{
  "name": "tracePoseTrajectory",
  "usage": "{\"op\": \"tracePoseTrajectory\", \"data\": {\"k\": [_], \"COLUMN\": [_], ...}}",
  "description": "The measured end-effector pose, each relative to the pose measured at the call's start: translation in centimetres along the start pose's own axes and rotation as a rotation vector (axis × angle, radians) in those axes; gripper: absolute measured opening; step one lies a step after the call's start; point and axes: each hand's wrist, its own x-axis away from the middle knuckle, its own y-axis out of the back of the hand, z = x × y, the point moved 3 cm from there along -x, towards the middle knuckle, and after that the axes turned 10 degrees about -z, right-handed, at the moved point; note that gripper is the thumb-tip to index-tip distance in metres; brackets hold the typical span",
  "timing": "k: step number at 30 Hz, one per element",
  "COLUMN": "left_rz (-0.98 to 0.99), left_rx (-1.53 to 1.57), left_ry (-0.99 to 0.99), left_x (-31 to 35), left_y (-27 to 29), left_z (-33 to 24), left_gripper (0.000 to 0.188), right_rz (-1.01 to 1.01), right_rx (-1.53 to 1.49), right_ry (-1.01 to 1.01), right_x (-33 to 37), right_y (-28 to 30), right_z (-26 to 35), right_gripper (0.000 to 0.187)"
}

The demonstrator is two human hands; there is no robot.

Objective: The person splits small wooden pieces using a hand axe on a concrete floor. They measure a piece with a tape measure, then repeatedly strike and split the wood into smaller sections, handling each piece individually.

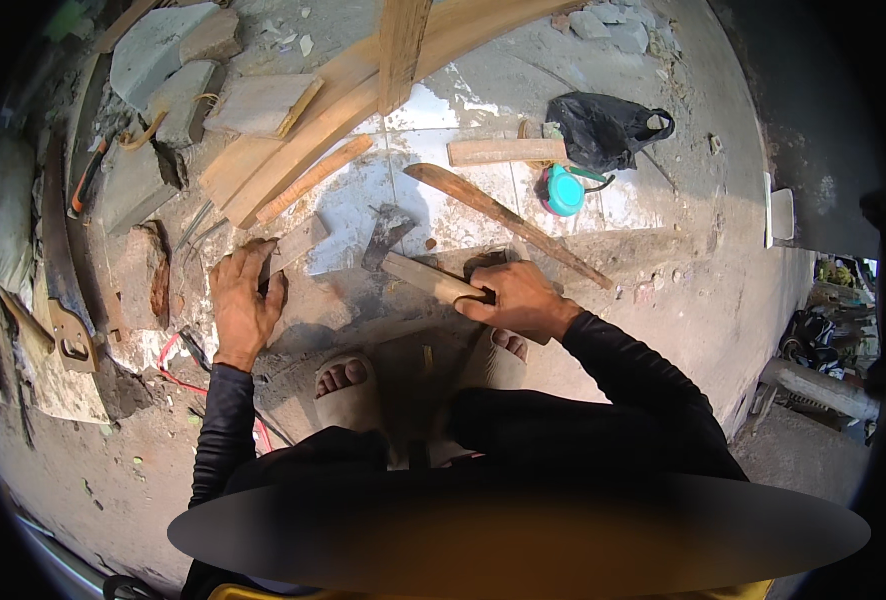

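Touching a pale wooden block (pixel 301 243) with the left hand (pixel 246 303), gripping a hammer-like tool (pixel 425 279) in the right hand (pixel 523 300).
Bending the left hand against the block's near end, cannot tell whether pinching or merely resting; closing the right hand around the tool's wooden handle, pointing its dark metal head (pixel 389 238) leftward, between both hands and near the block.

The person's right hand (pixel 520 298) grips the wooden handle of a hammer (pixel 433 280), its dark metal head toward the left. The left hand (pixel 243 302) has its fingers at the end of a short wood block (pixel 304 241). Beyond the hammer lie a long brown wooden strip (pixel 503 218), a turquoise tape measure (pixel 564 190) and a black plastic bag (pixel 598 132); a handsaw (pixel 61 262) lies far left.
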Motion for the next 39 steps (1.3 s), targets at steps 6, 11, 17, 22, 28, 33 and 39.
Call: {"op": "tracePoseTrajectory", "data": {"k": [6,11,17,22,28,33,39], "left_rz": [0.074,-0.036,-0.131,-0.088,-0.004,0.108,-0.165], "left_rx": [-0.198,-0.143,0.027,0.21,0.204,0.171,0.011], "left_ry": [0.134,0.082,-0.007,-0.08,-0.227,0.087,0.285], "left_x": [2.5,2.0,-1.7,-5.6,-5.4,0.7,9.0], "left_y": [3.0,4.3,2.7,1.9,1.5,2.1,4.6], "left_z": [1.8,-0.4,-3.7,-7.7,-8.9,-5.2,-1.4], "left_gripper": [0.046,0.048,0.05,0.069,0.071,0.058,0.056], "right_rz": [-0.717,-0.658,-0.704,-0.612,-0.417,-0.434,-0.15], "right_rx": [0.319,0.573,0.349,0.203,0.09,0.074,0.148], "right_ry": [0.181,-0.014,0.093,0.326,0.503,0.301,0.212], "right_x": [-4.9,-8.9,-7.6,-5.9,-6.1,-8.0,-14.4], "right_y": [5.4,9.2,11.5,11.4,8.7,8.5,4.9], "right_z": [-5.2,-9.5,-6.7,-0.6,6.4,6.9,7.8], "right_gripper": [0.042,0.058,0.042,0.044,0.048,0.041,0.025]}}
